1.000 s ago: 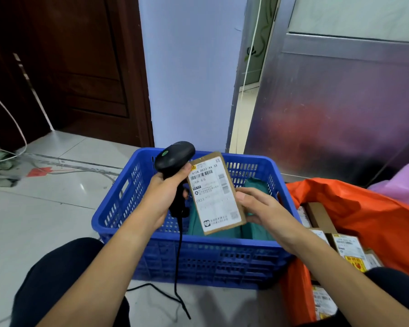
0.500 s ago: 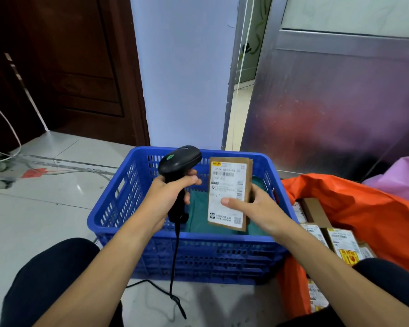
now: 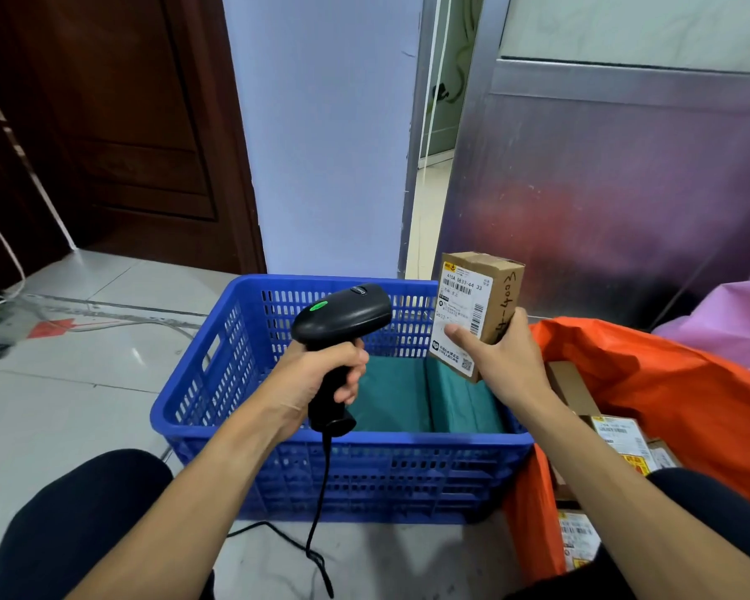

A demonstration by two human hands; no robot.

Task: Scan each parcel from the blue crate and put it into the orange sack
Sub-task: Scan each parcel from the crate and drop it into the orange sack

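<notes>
The left hand (image 3: 317,378) grips the handle of a black barcode scanner (image 3: 343,318), fingers curled round it and the thumb wrapped at the near side. The scanner's head points right, toward the parcel, and a green light glows on its top. Its black cable (image 3: 319,504) hangs from the handle's base, passes in front of the crate's near wall and trails onto the tiled floor (image 3: 61,391).

The right hand (image 3: 505,361) holds 1 small brown cardboard parcel (image 3: 473,300) in the air, thumb pressed on the white shipping label that faces the camera and the fingers curled behind. The parcel stands nearly upright, its top leaning slightly right, with handwriting on its right side. It hangs above the far right corner of the blue crate (image 3: 364,474), just left of the orange sack (image 3: 676,383), touching neither.

The crate sits on the floor between the person's knees, and teal-green soft packets (image 3: 390,396) lie on its bottom. The sack stands open right of the crate, pressed against its right wall, with labelled cardboard boxes (image 3: 620,433) inside. A pink bag (image 3: 737,322) shows beyond the sack at the far right. Behind the crate are a pale wall, a dark wooden door at the left and a metal panel at the right.
</notes>
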